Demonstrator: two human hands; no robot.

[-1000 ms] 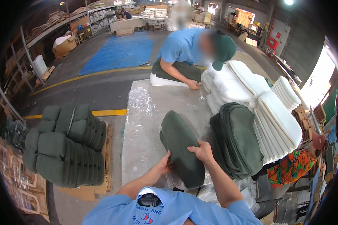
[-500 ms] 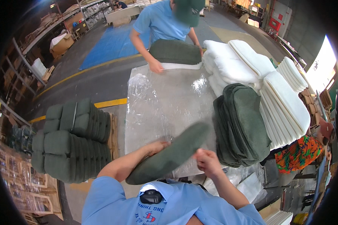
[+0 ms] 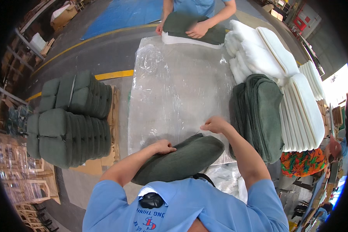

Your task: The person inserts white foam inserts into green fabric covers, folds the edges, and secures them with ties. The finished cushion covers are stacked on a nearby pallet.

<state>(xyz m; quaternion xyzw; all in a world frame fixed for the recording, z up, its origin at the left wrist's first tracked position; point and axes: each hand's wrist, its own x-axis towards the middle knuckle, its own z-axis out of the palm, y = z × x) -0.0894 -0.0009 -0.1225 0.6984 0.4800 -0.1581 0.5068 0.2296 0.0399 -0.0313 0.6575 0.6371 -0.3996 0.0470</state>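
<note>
A plump dark green cushion (image 3: pixel 181 158) lies tilted against my front at the near edge of the table. My left hand (image 3: pixel 164 147) is closed on its upper edge, left of the middle, thumb and fingers pinching the fabric. Just above the cushion's right part, my right hand (image 3: pixel 215 125) is closed in a pinch; what its fingertips hold is too small to make out. A small dark flap or corner of the cushion's edge sticks up below those fingertips. The plastic-covered table (image 3: pixel 185 85) stretches away beyond both hands.
Across the table a co-worker's hand (image 3: pixel 198 29) rests on a green cover (image 3: pixel 178 25) over white padding. To the right stand stacked green covers (image 3: pixel 259 116) and white pads (image 3: pixel 305 112). Bundled green cushions (image 3: pixel 69 127) sit on a pallet at the left.
My right hand has moved up, away from the cushion's right end. The cushion has turned flatter and closer to my body. Across the table, the co-worker's hand has moved onto the green cover.
</note>
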